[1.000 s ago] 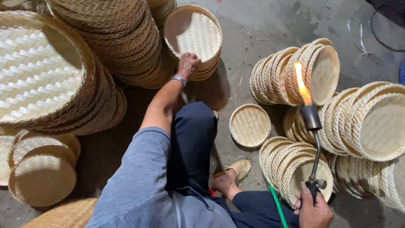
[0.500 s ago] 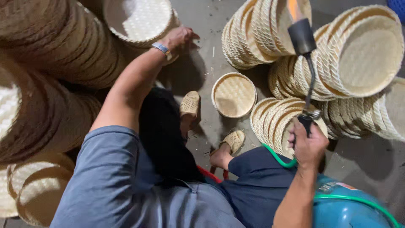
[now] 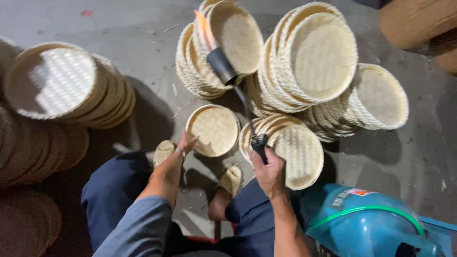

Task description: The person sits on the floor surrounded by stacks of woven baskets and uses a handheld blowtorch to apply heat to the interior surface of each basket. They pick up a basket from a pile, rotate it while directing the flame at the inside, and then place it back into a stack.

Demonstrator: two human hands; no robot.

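Seated low on concrete floor (image 3: 143,52), knees apart, sandalled feet either side of a single small round woven tray (image 3: 213,129) lying flat. Left hand (image 3: 183,145) at tray's near-left rim, fingers curled loosely onto the edge; contact likely, full grasp not confirmed. Right hand (image 3: 267,170) closed around handle of a gas torch (image 3: 236,90), wand angled up and away from body, flame (image 3: 203,27) lit at the far end. Probably held high so heat stays clear of legs and of the tray. Flame tip close to, possibly overlapping, leaning stacks of trays (image 3: 304,66) beyond; gap not resolvable. Green hose (image 3: 362,212) looped over blue gas cylinder (image 3: 366,223) at right, just beside right forearm, within short reach of torch. Larger tray stacks (image 3: 62,90) at left, well apart from flame. Single tray isolated between feet, presumably for one-at-a-time handling.
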